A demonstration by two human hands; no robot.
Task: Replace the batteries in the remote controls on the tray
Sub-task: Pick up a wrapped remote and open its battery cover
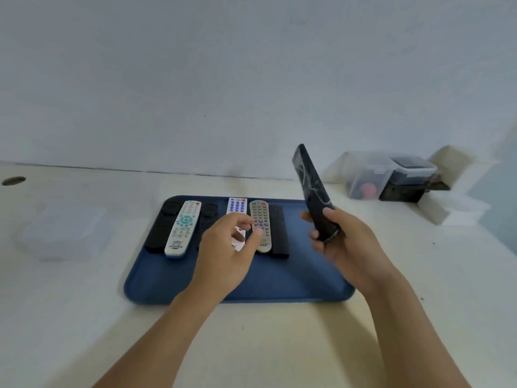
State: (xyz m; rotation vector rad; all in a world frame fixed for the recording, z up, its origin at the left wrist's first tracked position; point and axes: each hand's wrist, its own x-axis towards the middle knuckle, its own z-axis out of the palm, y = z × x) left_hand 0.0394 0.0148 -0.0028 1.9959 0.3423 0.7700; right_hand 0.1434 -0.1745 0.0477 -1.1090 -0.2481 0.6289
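I am sitting at a pale cream surface that is running up against a plain grey-white wall; a round cable hole is showing near the surface's far left edge. A blue tray is lying in the middle of the surface, slightly toward the far edge.

Along the tray's far edge I am counting six remotes lying flat in a row: a black remote at the left end, a white remote with teal buttons partly over it, another black one mostly hidden behind my left hand, a white remote with blue buttons, a grey remote, and a black ribbed remote at the right end. A seventh, the dark remote, is being gripped at its lower end by my right hand, raised above the tray's right side and tilting up and to the left.

My left hand is hovering over the row, fingers loosely curled and holding nothing.

A flat clear lidded box is resting near the surface's left edge. At the far right corner two clear containers are standing side by side, with a white box just beside them.
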